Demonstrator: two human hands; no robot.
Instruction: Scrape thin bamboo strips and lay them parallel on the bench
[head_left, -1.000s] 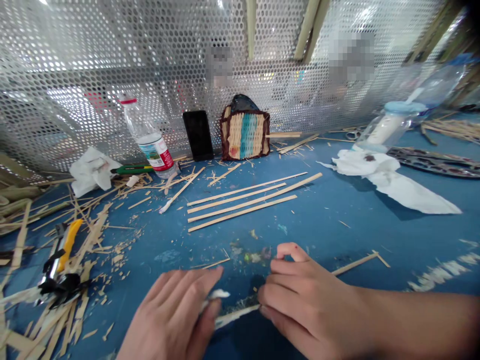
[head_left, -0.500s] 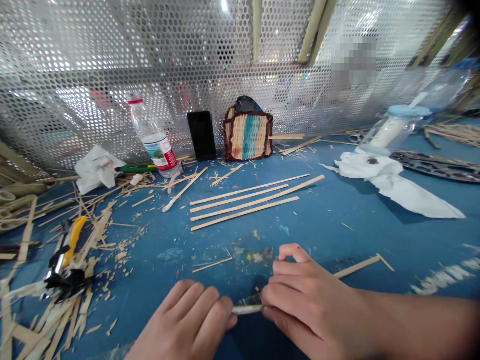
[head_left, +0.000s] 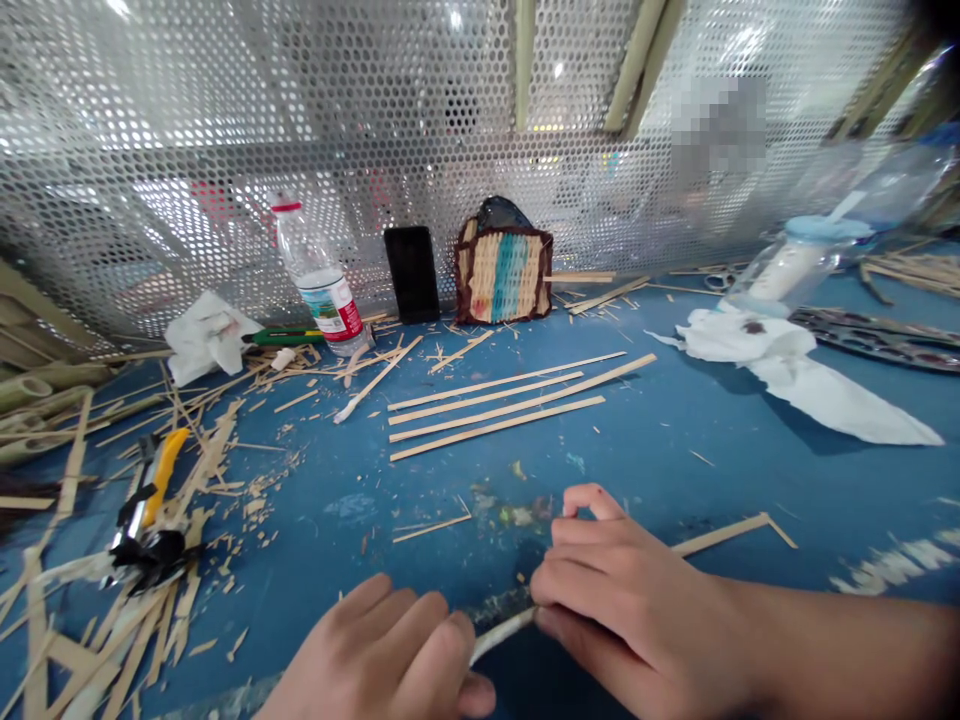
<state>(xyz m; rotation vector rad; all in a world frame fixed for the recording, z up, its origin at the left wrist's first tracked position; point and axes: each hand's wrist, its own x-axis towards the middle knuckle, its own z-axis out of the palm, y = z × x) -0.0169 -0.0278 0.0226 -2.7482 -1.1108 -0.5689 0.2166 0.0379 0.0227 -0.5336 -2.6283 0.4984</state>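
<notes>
Both my hands pinch one thin, whitish strip (head_left: 501, 634), perhaps bamboo or rolled paper; only a short stretch shows between them. My left hand (head_left: 394, 650) is closed around its left end, thumb against the fingers. At the other end, the thumb and forefinger of my right hand (head_left: 622, 600) grip it, with one finger bent up higher. The strip runs slightly tilted, up to the right, low over the blue table (head_left: 315, 590). Beyond my hands lie several thin bamboo strips (head_left: 495, 405) side by side. A bent strip (head_left: 724, 534) is behind my right wrist.
At left are a yellow-handled cutter (head_left: 163, 475) and scattered bamboo scraps (head_left: 135, 650). Along the perforated metal screen (head_left: 360, 110) stand a plastic bottle (head_left: 330, 305), a black phone (head_left: 412, 275) and a small woven basket (head_left: 504, 275). Crumpled tissue (head_left: 817, 375) and a lidded cup (head_left: 795, 265) are at right.
The strip between my hands has gone from nearly level to tilted and slightly bent. My left hand has turned a little, its thumb now lower. The view has shifted slightly.
</notes>
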